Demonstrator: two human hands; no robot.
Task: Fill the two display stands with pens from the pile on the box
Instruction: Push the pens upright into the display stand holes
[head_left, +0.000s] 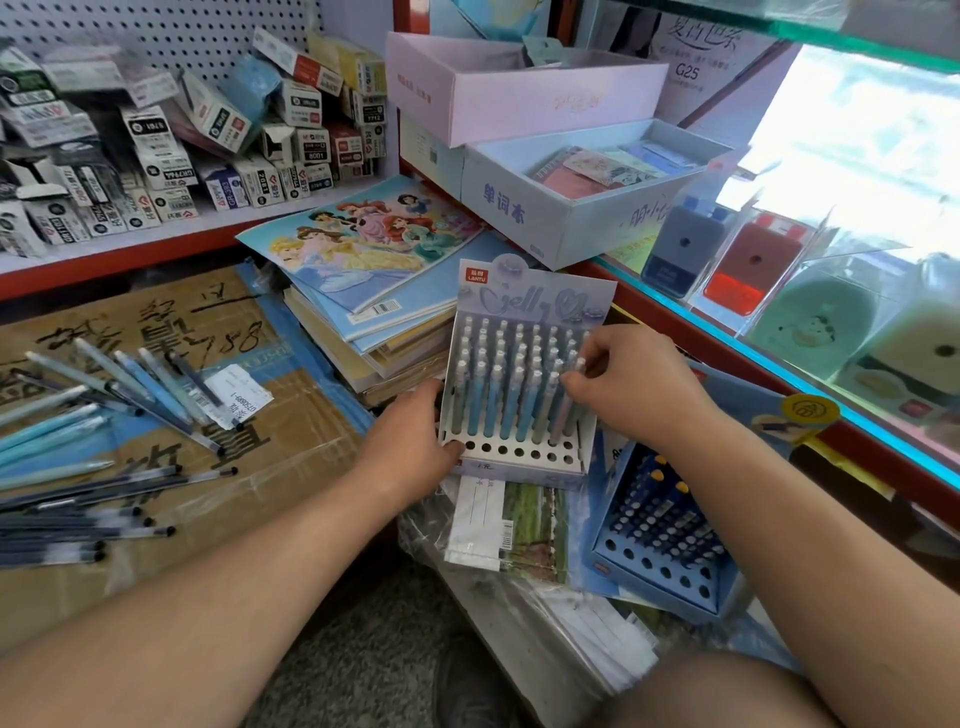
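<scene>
- The cardboard box (311, 457) lies flat at the left, under a red-edged shelf; it has black handwriting across its top and a white label near its middle.
- A stack of books (363, 291) lies just beyond the box's right edge, with a cartoon-princess cover on top.
- Plastic-wrapped packs (519, 530) lie to the right of the box; both stands sit on them.
- The pale display stand (519, 453) stands at the far edge of the packs, its backing card upright against the books; its rear rows are full of blue and pale pens with white caps, and its two front rows show open holes.
- The blue display stand (670, 566) sits near the packs' right edge, just beside the pale stand and nearer the person; dark blue pens fill its back rows, while the front holes are open.
- The pile of pens (104, 405) spreads over the box's left half, light blue ones further off and dark ones along the near-left edge.
- The left hand (415, 441) grips the pale stand's left wall, thumb on the front corner.
- The right hand (628, 384) pinches the top of a pink pen (562, 415) standing at the stand's right edge.
</scene>
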